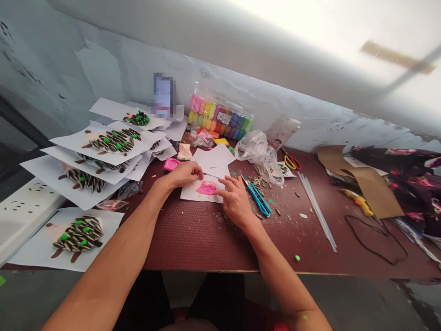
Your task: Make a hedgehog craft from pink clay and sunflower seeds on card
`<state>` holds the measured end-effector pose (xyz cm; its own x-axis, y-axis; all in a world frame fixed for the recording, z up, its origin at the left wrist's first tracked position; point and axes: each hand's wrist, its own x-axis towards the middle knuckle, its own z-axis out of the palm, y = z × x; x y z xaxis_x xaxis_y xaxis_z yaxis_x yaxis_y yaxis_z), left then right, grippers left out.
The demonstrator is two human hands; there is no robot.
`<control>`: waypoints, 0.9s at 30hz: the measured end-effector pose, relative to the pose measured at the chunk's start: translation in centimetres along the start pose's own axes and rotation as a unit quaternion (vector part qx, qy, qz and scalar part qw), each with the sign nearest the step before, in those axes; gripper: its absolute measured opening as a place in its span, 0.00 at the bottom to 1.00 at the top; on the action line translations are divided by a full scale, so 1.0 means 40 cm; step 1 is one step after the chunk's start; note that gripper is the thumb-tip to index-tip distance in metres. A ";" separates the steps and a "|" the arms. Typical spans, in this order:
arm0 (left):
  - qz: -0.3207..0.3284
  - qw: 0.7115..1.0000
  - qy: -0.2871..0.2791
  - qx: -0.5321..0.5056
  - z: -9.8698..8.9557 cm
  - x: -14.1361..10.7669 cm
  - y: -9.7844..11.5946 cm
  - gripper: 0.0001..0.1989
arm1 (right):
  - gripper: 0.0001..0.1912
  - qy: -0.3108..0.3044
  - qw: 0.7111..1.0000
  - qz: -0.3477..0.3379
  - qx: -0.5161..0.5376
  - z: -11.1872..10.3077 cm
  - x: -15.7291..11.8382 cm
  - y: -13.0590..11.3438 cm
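Note:
A small white sheet of paper [188,194] lies in front of me with an outlined animal drawing on it. Pink clay [206,187] is spread flat inside the body outline. At the sheet's upper left is my left hand [188,174], fingers curled in; whatever may be between them is hidden. My right hand [237,200] rests at the right edge with its fingers apart, the thumb tip touching the pink clay or just beside it. Blank white paper [213,156] lies behind. A lump of pink clay [171,164] sits beyond my left wrist.
Left are stacked sheets with seed-covered hedgehogs [113,140] and a power strip [31,202]. Behind stand a phone [163,96] and a clay pack [220,117]. Rightward lie a teal cutter [258,200], sunflower seeds [260,181], scissors [292,162], glue sticks [319,214] and a glue gun [358,201].

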<state>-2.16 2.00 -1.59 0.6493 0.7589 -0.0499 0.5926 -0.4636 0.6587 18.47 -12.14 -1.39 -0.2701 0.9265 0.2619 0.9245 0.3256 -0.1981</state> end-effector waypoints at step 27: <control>-0.004 1.000 0.000 -0.008 -0.001 0.002 0.001 0.18 | 0.24 0.050 0.996 0.033 0.059 0.023 -0.009 0.038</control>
<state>-2.09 2.07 -1.53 0.6446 0.7626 -0.0550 0.5898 -0.4502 0.6704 19.72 -11.81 -2.66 -0.1766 0.9252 0.3358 0.8998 0.2900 -0.3258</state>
